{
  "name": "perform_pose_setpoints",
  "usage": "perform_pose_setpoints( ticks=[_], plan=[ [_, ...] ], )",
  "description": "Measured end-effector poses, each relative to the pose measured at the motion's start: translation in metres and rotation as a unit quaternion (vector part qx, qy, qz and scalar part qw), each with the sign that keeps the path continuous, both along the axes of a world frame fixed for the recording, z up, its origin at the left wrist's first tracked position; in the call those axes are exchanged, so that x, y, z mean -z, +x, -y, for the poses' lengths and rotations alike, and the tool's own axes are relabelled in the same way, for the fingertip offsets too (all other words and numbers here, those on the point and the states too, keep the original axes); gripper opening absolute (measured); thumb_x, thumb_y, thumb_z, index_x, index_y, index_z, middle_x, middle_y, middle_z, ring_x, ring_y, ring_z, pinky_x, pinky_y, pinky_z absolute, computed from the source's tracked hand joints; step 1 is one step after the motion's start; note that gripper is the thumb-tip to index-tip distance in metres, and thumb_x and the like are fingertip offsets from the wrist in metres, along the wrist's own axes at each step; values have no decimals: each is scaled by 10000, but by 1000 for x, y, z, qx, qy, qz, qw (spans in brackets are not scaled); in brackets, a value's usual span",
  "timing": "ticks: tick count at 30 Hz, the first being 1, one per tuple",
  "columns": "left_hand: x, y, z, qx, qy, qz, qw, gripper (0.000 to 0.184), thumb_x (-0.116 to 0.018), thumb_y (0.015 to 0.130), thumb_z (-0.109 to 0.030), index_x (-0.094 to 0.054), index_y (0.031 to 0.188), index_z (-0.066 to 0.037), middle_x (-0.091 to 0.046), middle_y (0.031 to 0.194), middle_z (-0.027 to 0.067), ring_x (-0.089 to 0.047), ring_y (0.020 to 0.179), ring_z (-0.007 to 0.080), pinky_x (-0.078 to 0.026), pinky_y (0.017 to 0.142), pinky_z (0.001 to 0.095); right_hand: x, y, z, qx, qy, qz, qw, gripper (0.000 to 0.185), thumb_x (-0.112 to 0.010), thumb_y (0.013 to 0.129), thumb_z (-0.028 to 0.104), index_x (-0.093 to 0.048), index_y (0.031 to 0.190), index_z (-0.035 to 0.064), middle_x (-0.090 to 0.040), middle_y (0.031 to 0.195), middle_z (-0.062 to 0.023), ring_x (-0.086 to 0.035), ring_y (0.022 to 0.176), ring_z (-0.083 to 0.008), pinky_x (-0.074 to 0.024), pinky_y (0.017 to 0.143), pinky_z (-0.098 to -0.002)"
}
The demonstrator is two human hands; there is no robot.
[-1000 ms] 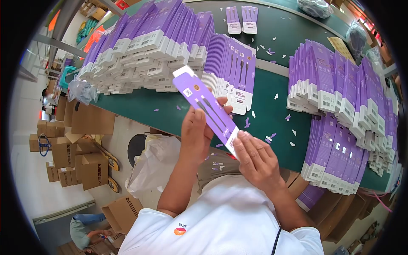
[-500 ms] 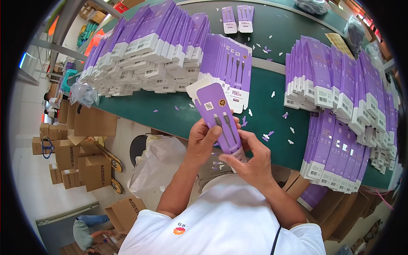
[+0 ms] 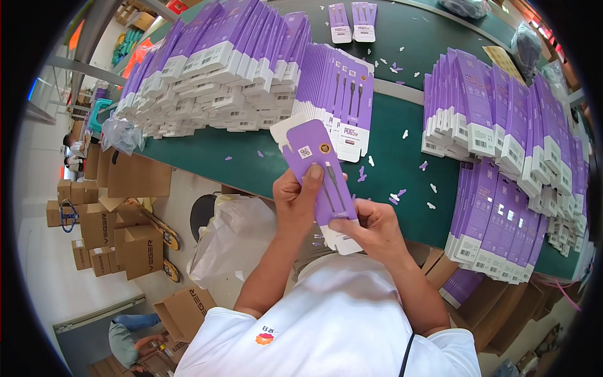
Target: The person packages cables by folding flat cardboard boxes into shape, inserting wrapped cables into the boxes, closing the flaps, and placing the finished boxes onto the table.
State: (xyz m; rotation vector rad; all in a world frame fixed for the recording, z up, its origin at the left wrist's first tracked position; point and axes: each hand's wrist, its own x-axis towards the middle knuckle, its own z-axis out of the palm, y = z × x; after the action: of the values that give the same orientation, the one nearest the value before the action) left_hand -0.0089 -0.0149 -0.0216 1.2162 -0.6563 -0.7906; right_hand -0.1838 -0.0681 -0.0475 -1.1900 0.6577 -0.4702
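Note:
A purple and white cable box (image 3: 326, 176) is held in front of my chest, its printed face with cable pictures toward me and its white top flap standing out at the upper left. My left hand (image 3: 298, 196) grips its left edge, the thumb lying across the front. At the lower right, my right hand (image 3: 375, 231) pinches the box near its white bottom end, thumb on the front. The fingers behind the box are hidden. Just beyond it, a row of flat purple boxes (image 3: 352, 119) leans in a fanned stack on the green table (image 3: 207, 157).
High piles of purple and white boxes stand on the left (image 3: 213, 63) and right (image 3: 487, 119). Small boxes (image 3: 340, 24) lie at the back. Paper scraps (image 3: 397, 196) are scattered about. Brown cartons (image 3: 141, 251) and a white bag (image 3: 232, 235) are at the left; another person (image 3: 125, 342) is at lower left.
The box has tilted and shifted slightly left. My left thumb has moved up its front, and my right hand now covers the lower edge differently, showing more of the white bottom end.

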Motion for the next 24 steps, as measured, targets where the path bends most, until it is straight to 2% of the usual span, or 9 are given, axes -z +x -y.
perform_pose_setpoints(
  ticks=[3, 6, 9, 12, 13, 15, 19, 22, 24],
  plan=[
    [2, 1, -5, -9, 56, 86, 995, 365, -700, 1150, -308, -766, 1248, 38, -806, 1162, 170, -810, 910, 202, -692, 814, 357, 2, 6, -10, 19, -27, 0, 999, 204, -848, 1030, 150, -764, 913, 6, -588, 722, 54, -438, 659, -27, -366, 562, -291],
    [-2, 3, -3, 12, 53, 38, 998, 487, -668, 1161, -391, -726, 1361, 49, -802, 1121, 172, -802, 885, 235, -687, 803, 380, 0, 5, -13, 25, -57, 13, 998, 209, -833, 1044, 138, -764, 903, 1, -596, 721, 55, -449, 659, -24, -369, 561, -287],
    [-16, -4, 3, 88, -47, -214, 972, 632, -665, 1144, -498, -689, 1406, 77, -814, 1012, 176, -792, 905, 227, -661, 769, 370, 0, 3, -10, 5, 16, 57, 998, 220, -836, 1042, 132, -754, 894, -7, -622, 710, 32, -484, 658, -18, -394, 561, -285],
    [2, 12, -5, 236, -100, -232, 938, 783, -632, 1132, -582, -599, 1525, 94, -803, 1078, 209, -789, 1015, 269, -667, 835, 413, -2, 5, -11, -26, 102, 109, 988, 231, -854, 1023, 124, -735, 881, -15, -645, 703, -14, -538, 665, -21, -425, 566, -283],
    [6, 20, -9, 252, -59, -230, 938, 774, -702, 1109, -538, -575, 1556, 82, -793, 1100, 218, -779, 1080, 262, -667, 865, 431, -3, 5, -10, -36, 124, 125, 984, 236, -861, 1014, 120, -728, 876, -17, -653, 702, -33, -558, 668, -24, -436, 569, -282],
    [1, 21, -14, 189, 46, -189, 963, 820, -810, 1049, -453, -511, 1615, 59, -779, 1182, 211, -770, 1121, 257, -661, 908, 422, -15, -1, -7, -5, -119, 16, 993, 205, -873, 983, 94, -730, 878, -10, -653, 712, -52, -602, 660, -70, -460, 567, -301],
    [-6, 4, 0, -13, 14, 169, 985, 1028, -989, 887, -249, -410, 1697, 6, -740, 1370, 191, -765, 1168, 238, -649, 979, 388, -18, -1, -3, 101, -484, -64, 867, 140, -866, 927, 59, -733, 913, 16, -646, 752, -83, -653, 654, -188, -485, 549, -348],
    [-24, -3, -16, 21, 71, 159, 985, 1177, -1032, 814, -210, -330, 1741, -30, -686, 1494, 182, -754, 1217, 242, -630, 1040, 371, -24, 0, -7, 86, -616, -130, 772, 143, -858, 906, 89, -735, 953, 34, -658, 790, -58, -646, 655, -218, -483, 533, -371],
    [-32, -1, -16, 26, 88, 103, 990, 1131, -1004, 847, -169, -330, 1748, -53, -684, 1507, 206, -752, 1247, 263, -631, 1061, 398, -21, 4, -10, 85, -651, -161, 737, 177, -868, 897, 131, -741, 979, 38, -663, 805, -53, -641, 656, -205, -474, 533, -368]
  ],
)
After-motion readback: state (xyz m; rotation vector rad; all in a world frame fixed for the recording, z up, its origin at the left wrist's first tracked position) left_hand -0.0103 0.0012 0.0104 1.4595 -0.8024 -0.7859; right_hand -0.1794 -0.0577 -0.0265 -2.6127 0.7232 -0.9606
